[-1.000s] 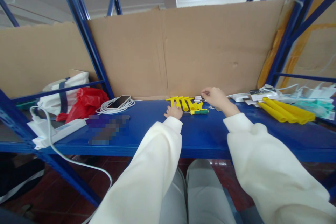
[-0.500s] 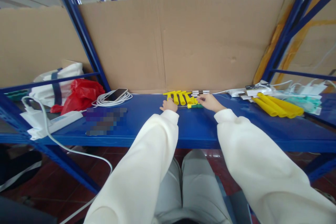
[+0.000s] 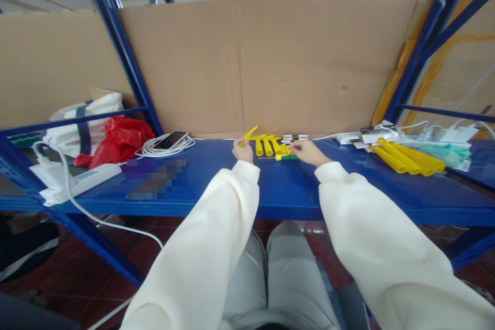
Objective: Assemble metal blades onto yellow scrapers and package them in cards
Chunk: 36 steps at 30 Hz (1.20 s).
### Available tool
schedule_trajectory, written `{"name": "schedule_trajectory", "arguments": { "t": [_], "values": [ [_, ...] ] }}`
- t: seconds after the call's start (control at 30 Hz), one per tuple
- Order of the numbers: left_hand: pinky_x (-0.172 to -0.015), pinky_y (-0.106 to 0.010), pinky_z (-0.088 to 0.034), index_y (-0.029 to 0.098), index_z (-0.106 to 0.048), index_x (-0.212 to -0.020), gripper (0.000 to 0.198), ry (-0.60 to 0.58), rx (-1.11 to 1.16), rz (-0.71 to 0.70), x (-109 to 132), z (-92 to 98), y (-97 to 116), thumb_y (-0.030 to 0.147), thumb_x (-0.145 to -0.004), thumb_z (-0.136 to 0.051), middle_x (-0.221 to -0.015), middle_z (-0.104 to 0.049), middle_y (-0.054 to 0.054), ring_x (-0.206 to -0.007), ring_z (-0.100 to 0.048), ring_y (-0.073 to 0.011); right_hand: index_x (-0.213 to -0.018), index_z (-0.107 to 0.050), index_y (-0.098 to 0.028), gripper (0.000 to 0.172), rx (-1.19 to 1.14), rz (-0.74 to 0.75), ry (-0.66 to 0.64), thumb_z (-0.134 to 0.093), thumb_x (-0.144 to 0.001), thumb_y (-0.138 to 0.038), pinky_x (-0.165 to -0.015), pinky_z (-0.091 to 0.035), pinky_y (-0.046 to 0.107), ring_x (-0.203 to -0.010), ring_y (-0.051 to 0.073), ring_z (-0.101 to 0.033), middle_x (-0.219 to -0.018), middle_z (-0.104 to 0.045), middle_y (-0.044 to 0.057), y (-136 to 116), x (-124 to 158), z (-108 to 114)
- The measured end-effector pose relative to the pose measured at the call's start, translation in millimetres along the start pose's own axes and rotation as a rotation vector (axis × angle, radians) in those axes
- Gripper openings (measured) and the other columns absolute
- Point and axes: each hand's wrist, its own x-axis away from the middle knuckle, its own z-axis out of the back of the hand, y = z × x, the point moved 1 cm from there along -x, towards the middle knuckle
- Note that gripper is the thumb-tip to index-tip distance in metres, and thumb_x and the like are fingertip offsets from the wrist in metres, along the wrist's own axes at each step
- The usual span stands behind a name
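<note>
My left hand (image 3: 242, 150) is closed round a yellow T-shaped plastic piece (image 3: 249, 134), lifted off the blue shelf (image 3: 294, 191) and tilted up to the right. Several more yellow pieces (image 3: 269, 145) lie in a row just right of it, against the cardboard backing. My right hand (image 3: 305, 151) rests on the shelf with its fingers pinched at a green and yellow screwdriver (image 3: 286, 157) lying flat. Small white and black strips (image 3: 295, 137) sit behind that hand.
A phone on a coiled white cable (image 3: 167, 145), a red bag (image 3: 118, 142), a white bag and a white power strip (image 3: 73, 181) lie at left. Long yellow tubes (image 3: 410, 158) and white packets lie at right. Blue uprights (image 3: 116, 41) flank the cardboard wall (image 3: 309, 62).
My right hand dropped from the small strips onto the screwdriver. My left hand closed on the leftmost yellow piece and raised it off the shelf.
</note>
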Motion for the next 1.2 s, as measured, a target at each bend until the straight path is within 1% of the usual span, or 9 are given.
{"name": "schedule_trajectory", "arguments": {
  "t": [0.1, 0.23, 0.33, 0.47, 0.6, 0.7, 0.9, 1.07, 1.2],
  "values": [
    [-0.082, -0.024, -0.055, 0.021, -0.057, -0.094, 0.006, 0.129, 0.169, 0.128, 3, -0.1, 9, 0.015, -0.092, -0.055, -0.090, -0.068, -0.002, -0.083, -0.071, -0.0117, -0.083, -0.077, -0.020, 0.010, -0.020, 0.003, 0.011, -0.068, -0.084, -0.022, -0.086, -0.055, 0.031, -0.086, 0.021, -0.072, -0.088, -0.080, 0.005, 1, -1, 0],
    [-0.077, -0.022, -0.054, 0.020, -0.051, -0.081, 0.014, 0.117, 0.370, 0.158, 7, -2.4, 18, 0.013, -0.090, -0.059, -0.083, -0.065, 0.001, -0.069, -0.068, -0.0083, -0.091, -0.077, -0.019, 0.015, -0.069, 0.000, 0.053, -0.064, -0.084, -0.019, -0.090, -0.056, 0.035, -0.089, 0.021, -0.073, -0.094, -0.080, 0.007, 1, -2, 0],
    [-0.074, -0.023, -0.055, 0.020, -0.051, -0.078, 0.017, 0.029, 0.454, 0.163, 8, -4.8, 21, 0.015, -0.088, -0.065, -0.078, -0.063, 0.003, -0.063, -0.066, -0.0082, -0.099, -0.075, -0.017, 0.019, -0.166, -0.032, 0.110, -0.061, -0.085, -0.017, -0.094, -0.056, 0.039, -0.094, 0.022, -0.073, -0.100, -0.079, 0.010, 1, -5, -1],
    [-0.073, -0.024, -0.056, 0.020, -0.051, -0.077, 0.022, -0.102, 0.566, 0.171, 10, -6.7, 24, 0.018, -0.086, -0.071, -0.073, -0.062, 0.005, -0.060, -0.064, -0.0072, -0.105, -0.071, -0.016, 0.021, -0.295, -0.157, 0.221, -0.062, -0.087, -0.022, -0.099, -0.055, 0.041, -0.103, 0.024, -0.073, -0.108, -0.077, 0.014, 3, -8, -2],
    [-0.075, -0.026, -0.058, 0.019, -0.053, -0.076, 0.026, -0.299, 0.612, 0.172, 16, -7.7, 28, 0.022, -0.083, -0.078, -0.071, -0.064, 0.004, -0.062, -0.067, -0.0085, -0.125, -0.061, -0.015, 0.038, -0.456, -0.321, 0.307, -0.059, -0.093, -0.035, -0.094, -0.058, 0.041, -0.106, 0.026, -0.072, -0.117, -0.074, 0.016, 3, -9, 2],
    [-0.073, -0.025, -0.059, 0.018, -0.054, -0.074, 0.031, -0.450, 0.594, 0.158, 22, -9.2, 30, 0.025, -0.078, -0.084, -0.067, -0.065, 0.004, -0.063, -0.069, -0.0092, -0.127, -0.060, -0.019, 0.039, -0.604, -0.358, 0.355, -0.053, -0.097, -0.043, -0.083, -0.061, 0.037, -0.099, 0.024, -0.074, -0.116, -0.074, 0.014, 1, -8, 6],
    [-0.064, -0.022, -0.059, 0.016, -0.055, -0.074, 0.035, -0.593, 0.510, 0.094, 29, -11.0, 32, 0.026, -0.072, -0.089, -0.073, -0.066, 0.002, -0.061, -0.069, -0.0094, -0.121, -0.065, -0.019, 0.046, -0.674, -0.379, 0.467, -0.053, -0.095, -0.054, -0.070, -0.061, 0.036, -0.088, 0.026, -0.076, -0.109, -0.074, 0.012, 4, -10, 12],
    [-0.065, -0.028, -0.061, 0.019, -0.059, -0.089, 0.036, -0.638, 0.302, -0.074, 37, -11.8, 31, 0.019, -0.068, -0.088, -0.084, -0.063, 0.002, -0.061, -0.065, -0.0087, -0.117, -0.067, -0.019, 0.035, -0.742, -0.422, 0.548, -0.057, -0.094, -0.043, -0.063, -0.061, 0.031, -0.079, 0.022, -0.075, -0.102, -0.075, 0.010, 4, -11, 14],
    [-0.080, -0.030, -0.059, 0.022, -0.063, -0.096, 0.036, -0.641, -0.015, -0.295, 44, -6.6, 34, 0.009, -0.067, -0.079, -0.083, -0.063, 0.003, -0.076, -0.066, -0.0132, -0.107, -0.069, -0.018, 0.027, -0.759, -0.386, 0.538, -0.065, -0.088, -0.037, -0.054, -0.057, 0.026, -0.062, 0.017, -0.070, -0.087, -0.075, 0.006, -2, -7, 14]
  ]
}}
